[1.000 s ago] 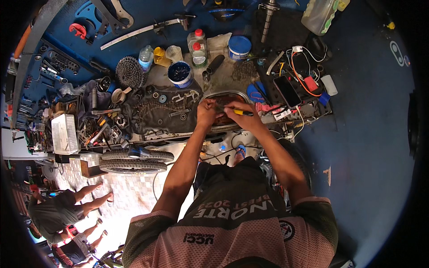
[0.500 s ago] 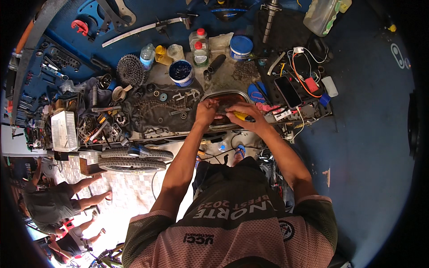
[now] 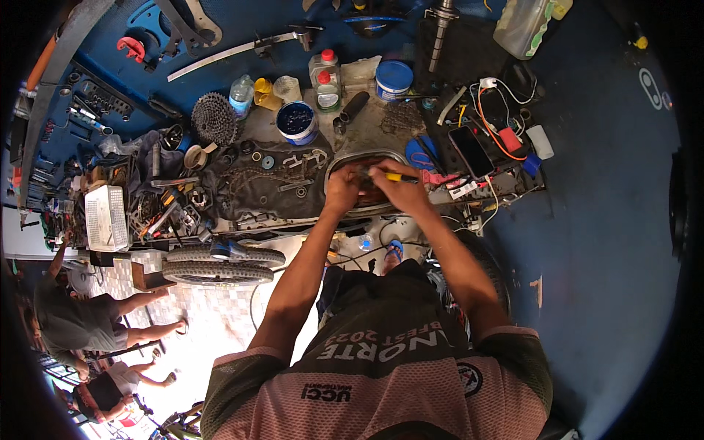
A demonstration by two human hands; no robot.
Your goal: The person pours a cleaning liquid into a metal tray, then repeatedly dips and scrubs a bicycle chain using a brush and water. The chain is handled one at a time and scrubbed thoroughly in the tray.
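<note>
Both hands work over a metal tray [image 3: 352, 156] with reddish-brown contents, at the bench's front edge. My right hand [image 3: 402, 193] is closed around a yellow-and-black handled tool [image 3: 400, 177]; its working end is hidden between my hands, so its kind does not show. My left hand [image 3: 342, 191] is closed too, at the tray's left side, its fingertips close to the tool's hidden end. What it pinches is too small to make out. Left of the tray, a dark mat [image 3: 242, 183] carries a bicycle chain and small metal parts.
A tub of dark blue grease [image 3: 298, 121], a lidded blue tub [image 3: 394, 79] and red-capped bottles [image 3: 327, 88] stand behind the tray. To the right lie a phone [image 3: 471, 152] and cables. A white basket [image 3: 106, 218] and tools crowd the left. Other people [image 3: 77, 319] are at lower left.
My right hand has turned, so the yellow-and-black handle now points rightward above my fingers. My left hand has shifted slightly over the tray. The people at lower left have moved.
</note>
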